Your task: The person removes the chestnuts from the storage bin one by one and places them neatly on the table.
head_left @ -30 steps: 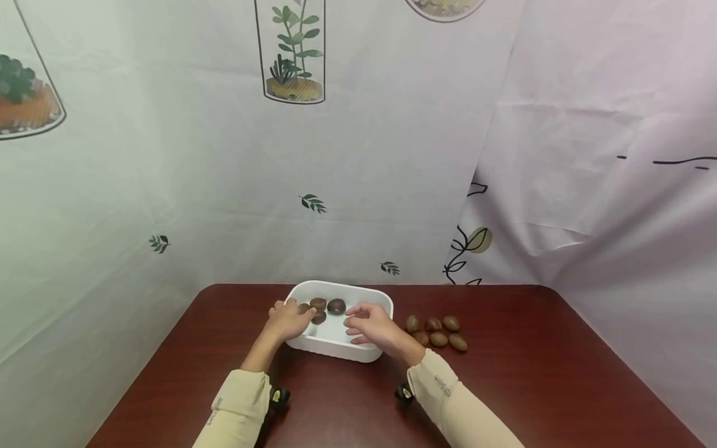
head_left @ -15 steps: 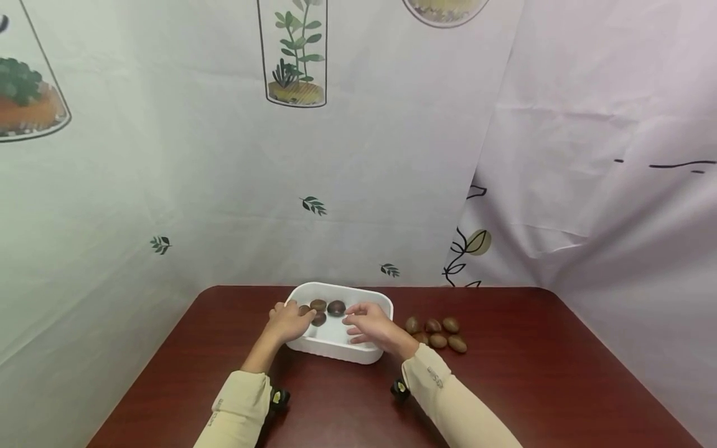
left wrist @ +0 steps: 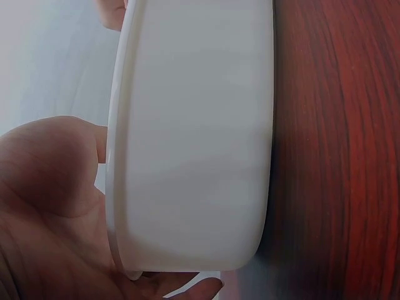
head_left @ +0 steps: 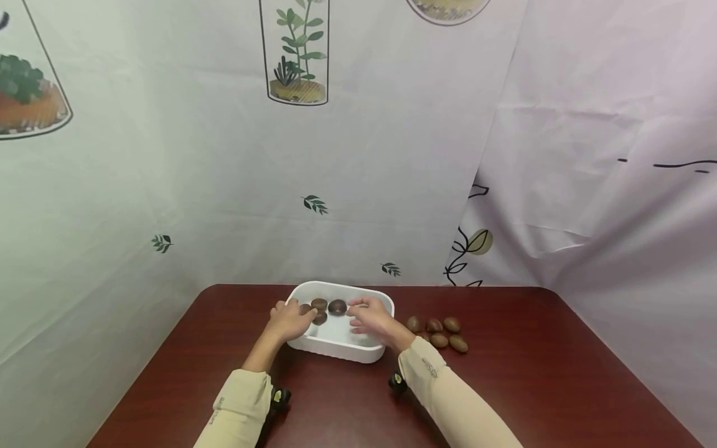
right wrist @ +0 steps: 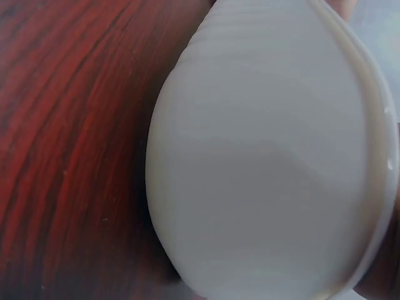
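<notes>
A white oblong tray (head_left: 336, 350) sits near the far side of the table, with several glossy brown egg-shaped pieces at its left. My left hand (head_left: 287, 320) grips the tray's left end, thumb over the inside; in the left wrist view its fingers (left wrist: 203, 287) wrap round the outer wall. Over the tray's right half is my right hand (head_left: 371, 318), fingers loosely bent, with nothing visible between them. Its fingertips come very close to the darkest brown piece (head_left: 337, 307); contact cannot be made out. The right wrist view mostly shows the tray's wall (right wrist: 269, 162).
Right of the tray, several more brown egg-shaped pieces (head_left: 439, 340) lie in a cluster on the dark red table (head_left: 521, 373), one partly behind my right wrist. A printed white curtain (head_left: 358, 155) hangs behind the table's far edge.
My right hand and forearm have shifted slightly leftward, fingertips closer together and nearer the darkest piece. The left hand, tray and brown pieces have stayed in place.
</notes>
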Available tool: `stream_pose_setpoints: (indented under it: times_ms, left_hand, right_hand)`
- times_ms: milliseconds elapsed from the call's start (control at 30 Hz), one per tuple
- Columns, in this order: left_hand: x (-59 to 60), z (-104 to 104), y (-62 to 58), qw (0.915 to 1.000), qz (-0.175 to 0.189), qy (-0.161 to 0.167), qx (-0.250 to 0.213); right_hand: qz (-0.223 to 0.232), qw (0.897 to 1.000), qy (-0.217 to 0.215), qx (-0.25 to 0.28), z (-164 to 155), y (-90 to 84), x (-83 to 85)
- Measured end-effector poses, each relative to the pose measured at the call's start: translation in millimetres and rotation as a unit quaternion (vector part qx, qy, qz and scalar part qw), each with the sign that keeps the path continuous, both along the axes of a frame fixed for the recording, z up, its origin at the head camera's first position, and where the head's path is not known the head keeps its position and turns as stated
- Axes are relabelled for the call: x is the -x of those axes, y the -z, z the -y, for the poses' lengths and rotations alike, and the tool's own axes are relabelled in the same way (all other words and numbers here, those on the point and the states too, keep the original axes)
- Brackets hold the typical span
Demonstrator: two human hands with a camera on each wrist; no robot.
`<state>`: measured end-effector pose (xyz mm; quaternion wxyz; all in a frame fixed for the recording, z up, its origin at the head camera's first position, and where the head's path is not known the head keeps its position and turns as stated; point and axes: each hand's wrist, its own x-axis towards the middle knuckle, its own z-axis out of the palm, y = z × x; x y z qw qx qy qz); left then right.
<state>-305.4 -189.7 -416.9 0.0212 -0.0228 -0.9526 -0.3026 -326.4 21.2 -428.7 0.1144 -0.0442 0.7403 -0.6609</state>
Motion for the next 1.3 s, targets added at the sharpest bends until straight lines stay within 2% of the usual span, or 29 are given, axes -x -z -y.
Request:
stream_pose_setpoints:
  times_ms: [433, 633, 800, 900, 1067, 1300]
  left_hand:
    - [1.3, -0.3, 0.6, 1.0000, 0.001, 0.001, -0.001]
    - [2.2, 0.1, 2.5, 1.0000, 0.003, 0.000, 0.000]
    - [2.4, 0.1, 2.0, 1.0000, 0.002, -0.002, -0.002]
    - [2.7, -0.6, 1.2, 1.0000, 0.003, -0.002, -0.001]
    - [2.7, -0.6, 1.0, 1.0000, 0.005, -0.004, 0.001]
    - [3.6, 0.8, 2.5, 1.0000, 0.005, -0.002, 0.006]
  right_hand:
    - [-0.005, 0.999, 0.035, -0.013, 5.0, 2.9, 6.6]
    - [-0.039, 0.995, 0.088, -0.027, 6.6, 3.7, 6.9]
    - [-0.061, 0.989, 0.124, -0.062, 9.8, 2.3, 6.6]
    - [-0.061, 0.988, 0.118, -0.083, 11.0, 2.0, 6.0]
    - [-0.046, 0.991, 0.079, -0.096, 12.1, 4.1, 5.8]
    - [0.003, 0.990, 0.051, -0.134, 13.4, 6.1, 5.7]
